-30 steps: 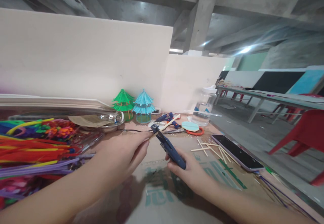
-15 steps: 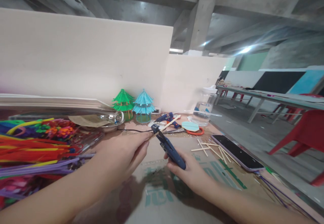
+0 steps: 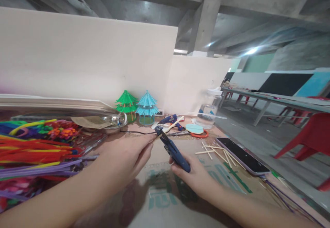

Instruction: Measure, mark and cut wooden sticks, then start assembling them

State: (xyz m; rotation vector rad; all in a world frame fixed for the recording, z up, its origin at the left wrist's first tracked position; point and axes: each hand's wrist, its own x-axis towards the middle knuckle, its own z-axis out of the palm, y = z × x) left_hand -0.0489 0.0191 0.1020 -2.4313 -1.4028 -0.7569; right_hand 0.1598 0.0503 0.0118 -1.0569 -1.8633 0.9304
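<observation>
My right hand [image 3: 192, 173] is wrapped round the handles of dark blue cutting pliers [image 3: 176, 154], whose head points up and away to the left. Close by, my left hand [image 3: 131, 152] is closed, its fingertips pinched at the pliers' jaws. A thin pale wooden stick [image 3: 175, 123] lines up with those fingertips and runs past the jaws to the upper right. Its held end is mostly hidden. Under both hands lies a cardboard sheet [image 3: 139, 200] with green printing. Several cut wooden sticks [image 3: 215, 149] lie to the right of the pliers.
Colourful pipe cleaners [image 3: 33, 149] fill the left side. Behind stand a green pagoda model [image 3: 126, 106] and a blue one [image 3: 147, 107], near a metal bowl [image 3: 113, 121]. Orange-handled scissors [image 3: 202, 134], a water bottle [image 3: 207, 111] and a phone [image 3: 242, 156] lie or stand rightward.
Both hands and the pliers keep nearly the same pose. The whole view has shifted very slightly.
</observation>
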